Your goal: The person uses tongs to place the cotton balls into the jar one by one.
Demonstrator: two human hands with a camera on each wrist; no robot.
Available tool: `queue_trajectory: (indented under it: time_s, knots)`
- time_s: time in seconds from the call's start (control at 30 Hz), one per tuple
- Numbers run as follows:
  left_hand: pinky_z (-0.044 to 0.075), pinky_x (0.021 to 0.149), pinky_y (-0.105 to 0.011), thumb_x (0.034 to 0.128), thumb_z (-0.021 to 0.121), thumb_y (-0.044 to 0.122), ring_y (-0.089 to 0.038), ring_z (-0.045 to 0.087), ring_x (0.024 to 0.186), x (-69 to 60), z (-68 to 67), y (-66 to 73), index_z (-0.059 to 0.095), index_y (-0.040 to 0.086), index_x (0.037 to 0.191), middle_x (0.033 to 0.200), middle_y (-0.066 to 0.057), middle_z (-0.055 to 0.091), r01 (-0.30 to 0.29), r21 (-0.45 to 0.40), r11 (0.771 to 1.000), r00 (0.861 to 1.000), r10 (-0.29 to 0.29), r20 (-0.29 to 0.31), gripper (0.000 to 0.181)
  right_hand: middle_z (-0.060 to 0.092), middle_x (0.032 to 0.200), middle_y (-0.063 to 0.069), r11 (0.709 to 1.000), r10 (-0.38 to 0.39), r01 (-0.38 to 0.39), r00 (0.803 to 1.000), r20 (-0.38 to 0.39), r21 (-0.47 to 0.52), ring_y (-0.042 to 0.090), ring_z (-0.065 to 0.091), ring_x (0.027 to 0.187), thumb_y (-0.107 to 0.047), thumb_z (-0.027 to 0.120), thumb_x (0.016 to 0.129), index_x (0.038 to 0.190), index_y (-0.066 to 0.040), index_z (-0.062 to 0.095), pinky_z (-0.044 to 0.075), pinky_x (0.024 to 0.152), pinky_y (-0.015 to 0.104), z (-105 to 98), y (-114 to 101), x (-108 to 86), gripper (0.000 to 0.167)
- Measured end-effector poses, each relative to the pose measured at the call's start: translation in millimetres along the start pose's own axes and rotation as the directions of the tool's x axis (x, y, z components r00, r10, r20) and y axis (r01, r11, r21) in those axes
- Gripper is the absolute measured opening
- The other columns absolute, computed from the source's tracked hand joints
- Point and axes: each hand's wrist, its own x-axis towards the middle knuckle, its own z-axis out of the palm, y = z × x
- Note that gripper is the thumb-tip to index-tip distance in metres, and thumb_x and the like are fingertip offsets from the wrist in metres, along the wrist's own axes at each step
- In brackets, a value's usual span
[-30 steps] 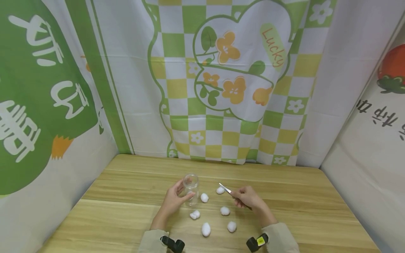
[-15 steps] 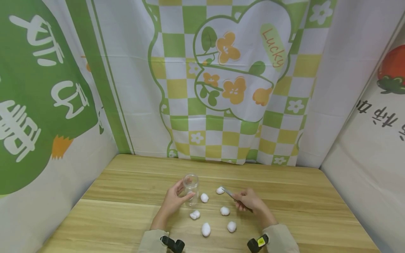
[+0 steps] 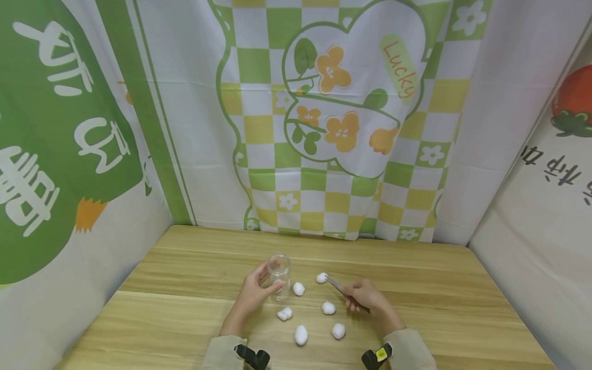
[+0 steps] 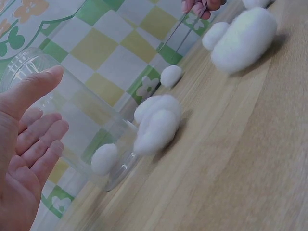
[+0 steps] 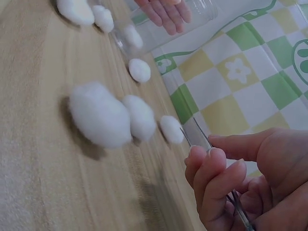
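The left hand [image 3: 254, 292] holds a clear jar [image 3: 280, 275] upright on the table, thumb on the near side and fingers around the far side. Through the jar wall in the left wrist view shows a white cotton ball [image 4: 104, 159], apparently inside. Metal tweezers [image 3: 336, 284] are pinched in the right hand [image 3: 365, 294], pointing left. Their tips are at the right edge of the farthest cotton ball [image 3: 321, 278]; in the right wrist view the tips stand apart beside that ball [image 5: 172, 130]. Whether they touch it, I cannot tell.
Several more cotton balls lie on the wooden table [image 3: 185, 267]: one [image 3: 298, 289] just right of the jar, others [image 3: 301, 335] [image 3: 338, 331] nearer the front. A patterned curtain [image 3: 324, 205] hangs behind the table, with printed cloth at both sides.
The tweezers' tips have come down from above the farthest cotton ball to its right edge, and the right hand has shifted slightly nearer. The left hand and jar have not moved.
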Motion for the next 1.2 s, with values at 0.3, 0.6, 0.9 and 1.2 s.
queue_trajectory:
  time_s: [0.3, 0.6, 0.9, 1.2]
  knots:
    - [0.039, 0.116, -0.045, 0.0826, 0.075, 0.015, -0.035, 0.048, 0.136, 0.0, -0.1, 0.9, 0.047, 0.003, 0.14, 0.14, -0.017, 0.056, -0.003, -0.025, 1.0, 1.0, 0.003, -0.002, 0.065, 0.053, 0.051, -0.006, 1.0, 0.008, -0.008, 1.0, -0.008, -0.009, -0.001, 0.044, 0.042, -0.016, 0.056, 0.096, 0.083, 0.004, 0.061, 0.036, 0.039, 0.009, 2, 4, 2.2, 0.025]
    - [0.039, 0.115, -0.045, 0.0828, 0.075, 0.014, -0.036, 0.048, 0.135, -0.4, 0.0, 0.3, 0.046, 0.002, 0.14, 0.14, -0.019, 0.056, -0.016, -0.019, 1.0, 1.0, 0.016, -0.002, 0.065, 0.053, 0.05, -0.006, 0.999, 0.047, -0.047, 0.999, -0.02, 0.02, -0.001, 0.044, 0.042, -0.015, 0.057, 0.095, 0.077, -0.001, 0.06, 0.036, 0.038, 0.009, 3, 9, 6.7, 0.023]
    - [0.04, 0.115, -0.045, 0.0814, 0.077, 0.016, -0.035, 0.049, 0.135, 0.2, -0.1, -2.9, 0.048, 0.005, 0.139, 0.139, -0.016, 0.057, -0.019, 0.001, 1.0, 1.0, 0.019, 0.007, 0.065, 0.053, 0.05, -0.006, 0.999, 0.046, -0.045, 0.999, -0.028, 0.017, -0.001, 0.044, 0.042, -0.016, 0.056, 0.096, 0.082, 0.004, 0.062, 0.035, 0.038, 0.008, 5, 10, 7.9, 0.025]
    - [0.038, 0.116, -0.045, 0.0809, 0.077, 0.016, -0.034, 0.047, 0.137, -0.6, -0.6, -2.5, 0.047, 0.006, 0.14, 0.141, -0.015, 0.056, -0.001, -0.009, 1.0, 1.0, 0.001, 0.009, 0.067, 0.053, 0.051, -0.006, 0.999, 0.04, -0.038, 0.998, -0.053, 0.038, -0.002, 0.044, 0.042, -0.014, 0.056, 0.096, 0.082, 0.005, 0.062, 0.036, 0.039, 0.008, 8, 12, 13.1, 0.025]
